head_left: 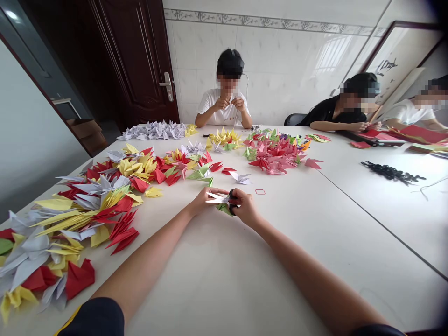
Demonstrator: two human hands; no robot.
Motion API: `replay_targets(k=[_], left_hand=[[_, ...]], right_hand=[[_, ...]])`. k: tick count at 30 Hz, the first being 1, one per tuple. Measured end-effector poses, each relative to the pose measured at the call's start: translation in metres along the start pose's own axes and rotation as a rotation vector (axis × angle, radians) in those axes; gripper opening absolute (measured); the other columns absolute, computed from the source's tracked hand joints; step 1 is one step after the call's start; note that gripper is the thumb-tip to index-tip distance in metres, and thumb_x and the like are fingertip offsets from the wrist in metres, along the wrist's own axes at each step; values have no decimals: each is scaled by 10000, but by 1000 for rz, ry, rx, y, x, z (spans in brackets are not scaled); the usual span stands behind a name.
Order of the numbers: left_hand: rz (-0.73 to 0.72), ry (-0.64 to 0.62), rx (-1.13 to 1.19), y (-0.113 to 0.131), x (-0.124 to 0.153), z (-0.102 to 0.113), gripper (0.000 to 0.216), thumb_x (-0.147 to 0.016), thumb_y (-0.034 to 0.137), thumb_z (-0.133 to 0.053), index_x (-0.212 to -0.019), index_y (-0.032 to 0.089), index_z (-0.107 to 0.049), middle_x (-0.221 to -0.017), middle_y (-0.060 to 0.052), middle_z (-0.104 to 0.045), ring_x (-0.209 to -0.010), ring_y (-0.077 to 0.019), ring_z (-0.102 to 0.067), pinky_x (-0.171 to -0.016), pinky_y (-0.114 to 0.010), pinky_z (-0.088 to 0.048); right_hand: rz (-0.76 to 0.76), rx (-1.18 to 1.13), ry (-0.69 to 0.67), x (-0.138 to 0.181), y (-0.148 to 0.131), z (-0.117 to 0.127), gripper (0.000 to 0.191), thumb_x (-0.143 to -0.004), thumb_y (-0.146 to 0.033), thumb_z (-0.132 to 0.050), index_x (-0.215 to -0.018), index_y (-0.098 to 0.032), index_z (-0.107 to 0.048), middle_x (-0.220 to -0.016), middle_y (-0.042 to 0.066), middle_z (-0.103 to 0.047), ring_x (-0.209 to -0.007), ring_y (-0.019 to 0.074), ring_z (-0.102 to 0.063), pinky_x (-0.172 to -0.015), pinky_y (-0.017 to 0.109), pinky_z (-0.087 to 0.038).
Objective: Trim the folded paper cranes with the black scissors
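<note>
My left hand (205, 199) pinches a green folded paper piece (224, 209) on the white table (245, 261). My right hand (245, 206) grips black-handled scissors (224, 198), whose pale blades point left over the paper toward my left fingers. Both hands meet near the middle of the table. A small red paper loop (260, 192) lies just to the right of my right hand.
Piles of folded paper cranes in red, yellow, grey and green (80, 210) cover the left side. A pink and red pile (276, 156) lies further back. Three other people sit at the far side and right. A black string bundle (392, 172) lies right.
</note>
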State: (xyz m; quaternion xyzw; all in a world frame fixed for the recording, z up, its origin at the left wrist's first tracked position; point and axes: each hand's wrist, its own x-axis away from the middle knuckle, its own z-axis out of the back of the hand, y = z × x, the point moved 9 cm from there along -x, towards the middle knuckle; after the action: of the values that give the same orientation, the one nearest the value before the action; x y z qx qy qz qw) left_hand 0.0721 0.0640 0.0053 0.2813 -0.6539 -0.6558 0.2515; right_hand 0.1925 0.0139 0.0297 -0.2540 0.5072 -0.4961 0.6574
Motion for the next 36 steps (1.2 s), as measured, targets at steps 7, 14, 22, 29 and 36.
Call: replay_targets(k=[7,14,22,29,36], left_hand=[[-8,30,99,9,1,-4,268,-584,245,-786,-804,95,-752,-929,-139,-726,-818,-228,-661,-693,-285,-469],[9,18,136,3,-1,-3,445,-593,218,-782,-1019,96,-744,-871,-113,-734,-787,-213,-668,-713,-278,-480],[-48,39,39,5,-3,-4,435,-639,287,-794,-1029,106,-726,-840,-101,-725,-792,-222,-663,-721,-293,-484],[-394,592,-431,49,23,21,268,-847,436,-640,-892,176,-680,-928,-70,-648,-914,-213,-598,-862,-319,-455],[-443,565,-652,49,25,-5,235,-854,424,-673,-780,207,-719,-722,-41,-582,-686,-186,-516,-689,-311,-420]], right_hand=[[-18,-140,14,-1,7,-3,257,-628,-207,-631,-713,-225,-390,-661,-51,-428,-601,107,-457,-551,218,-386],[-24,-182,22,0,9,-5,271,-625,-213,-645,-706,-224,-386,-675,-50,-407,-615,107,-453,-560,220,-404],[-60,-189,30,0,10,-6,259,-625,-236,-644,-706,-224,-398,-682,-41,-449,-616,109,-462,-558,221,-410],[-156,-152,301,1,28,21,275,-628,-282,-650,-721,-229,-396,-681,-35,-485,-631,119,-500,-578,227,-425],[-192,-144,402,9,19,32,259,-616,-261,-647,-736,-230,-419,-693,-14,-552,-678,150,-565,-586,238,-459]])
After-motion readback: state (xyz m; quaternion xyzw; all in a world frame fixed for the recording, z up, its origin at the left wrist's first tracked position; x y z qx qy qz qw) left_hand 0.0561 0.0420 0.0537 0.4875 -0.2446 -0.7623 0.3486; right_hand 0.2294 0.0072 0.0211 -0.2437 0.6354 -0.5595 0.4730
